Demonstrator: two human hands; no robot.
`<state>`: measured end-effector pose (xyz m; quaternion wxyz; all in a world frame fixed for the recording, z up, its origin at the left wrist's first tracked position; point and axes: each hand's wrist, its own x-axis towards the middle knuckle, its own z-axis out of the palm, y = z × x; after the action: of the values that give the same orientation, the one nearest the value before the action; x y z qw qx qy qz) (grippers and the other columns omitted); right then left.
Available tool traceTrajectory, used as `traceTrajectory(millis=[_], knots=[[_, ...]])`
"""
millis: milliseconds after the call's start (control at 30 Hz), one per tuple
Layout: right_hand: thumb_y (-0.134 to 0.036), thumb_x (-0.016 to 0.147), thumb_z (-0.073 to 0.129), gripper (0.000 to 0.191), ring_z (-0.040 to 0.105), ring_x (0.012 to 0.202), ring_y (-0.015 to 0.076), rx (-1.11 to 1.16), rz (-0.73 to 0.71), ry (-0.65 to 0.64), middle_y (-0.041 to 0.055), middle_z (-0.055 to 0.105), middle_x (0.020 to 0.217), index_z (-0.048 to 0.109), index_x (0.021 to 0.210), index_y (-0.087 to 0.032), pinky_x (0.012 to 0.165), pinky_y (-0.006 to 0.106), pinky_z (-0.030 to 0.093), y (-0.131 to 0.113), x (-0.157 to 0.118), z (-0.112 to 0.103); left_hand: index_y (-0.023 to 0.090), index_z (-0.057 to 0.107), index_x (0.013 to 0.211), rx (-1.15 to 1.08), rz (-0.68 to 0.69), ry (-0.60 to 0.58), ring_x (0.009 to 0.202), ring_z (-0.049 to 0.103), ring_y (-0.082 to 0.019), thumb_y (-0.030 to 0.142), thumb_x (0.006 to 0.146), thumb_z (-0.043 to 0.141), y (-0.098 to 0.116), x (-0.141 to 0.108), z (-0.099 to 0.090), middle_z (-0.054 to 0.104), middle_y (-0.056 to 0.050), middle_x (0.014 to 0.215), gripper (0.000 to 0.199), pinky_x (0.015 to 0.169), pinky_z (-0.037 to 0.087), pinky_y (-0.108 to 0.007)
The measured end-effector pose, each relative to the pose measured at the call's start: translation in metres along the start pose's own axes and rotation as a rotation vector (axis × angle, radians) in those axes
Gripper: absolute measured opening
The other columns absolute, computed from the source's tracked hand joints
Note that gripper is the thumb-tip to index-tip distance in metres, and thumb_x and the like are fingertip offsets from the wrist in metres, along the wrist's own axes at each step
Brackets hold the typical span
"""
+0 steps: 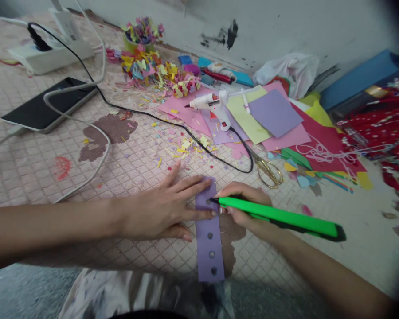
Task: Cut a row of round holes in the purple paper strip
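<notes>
A narrow purple paper strip (204, 246) lies lengthwise before me on the quilted cloth, with several small round dark marks or holes along it. My left hand (158, 206) rests flat with fingers spread, its fingertips pressing on the upper part of the strip. From the right, my right hand (248, 204) grips a green utility knife (282, 215) with a black end. The knife's dark tip touches or hovers just over one of the round spots, between two of my left fingers.
Beyond my hands lie a white glue gun (213, 104), coloured paper sheets (275, 113), gold-handled scissors (269, 173) and heaped paper scraps (153, 66). A phone or tablet (49, 104) and a power strip (53, 55) sit left. A black cable (146, 114) crosses the cloth.
</notes>
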<state>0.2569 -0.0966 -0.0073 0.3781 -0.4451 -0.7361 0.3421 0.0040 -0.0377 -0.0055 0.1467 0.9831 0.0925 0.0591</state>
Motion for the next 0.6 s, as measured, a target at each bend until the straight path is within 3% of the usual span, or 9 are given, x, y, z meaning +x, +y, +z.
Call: traceTrajectory(millis=[200, 367, 600], knots=[[-0.004, 0.081, 0.059, 0.028, 0.066, 0.069, 0.0105, -0.030, 0.027, 0.048, -0.0030, 0.070, 0.081, 0.069, 0.097, -0.025, 0.064, 0.022, 0.052, 0.0012, -0.0024, 0.0017, 0.031, 0.045, 0.147, -0.018, -0.012, -0.021, 0.149, 0.024, -0.041, 0.049, 0.096, 0.056, 0.0005, 0.0004, -0.0010, 0.025, -0.022, 0.160, 0.055, 0.111, 0.003, -0.077], [-0.003, 0.080, 0.059, 0.029, 0.067, 0.071, 0.0110, -0.043, 0.011, 0.017, -0.0023, 0.071, 0.083, 0.069, 0.098, -0.024, 0.065, 0.023, 0.052, -0.0013, -0.0014, 0.0021, 0.031, 0.046, 0.147, -0.009, -0.003, 0.013, 0.148, 0.026, -0.040, 0.050, 0.096, 0.057, 0.0003, -0.0006, -0.0003, 0.026, -0.020, 0.161, 0.055, 0.113, -0.002, -0.075], [-0.007, 0.082, 0.057, 0.024, 0.067, 0.072, 0.0141, -0.046, -0.036, -0.004, 0.0001, 0.070, 0.079, 0.069, 0.097, -0.022, 0.065, 0.027, 0.053, -0.0063, 0.0017, 0.0024, 0.032, 0.046, 0.147, 0.000, -0.001, 0.005, 0.148, 0.027, -0.040, 0.051, 0.095, 0.058, 0.0001, -0.0005, -0.0010, 0.028, -0.020, 0.160, 0.056, 0.114, 0.002, -0.073]])
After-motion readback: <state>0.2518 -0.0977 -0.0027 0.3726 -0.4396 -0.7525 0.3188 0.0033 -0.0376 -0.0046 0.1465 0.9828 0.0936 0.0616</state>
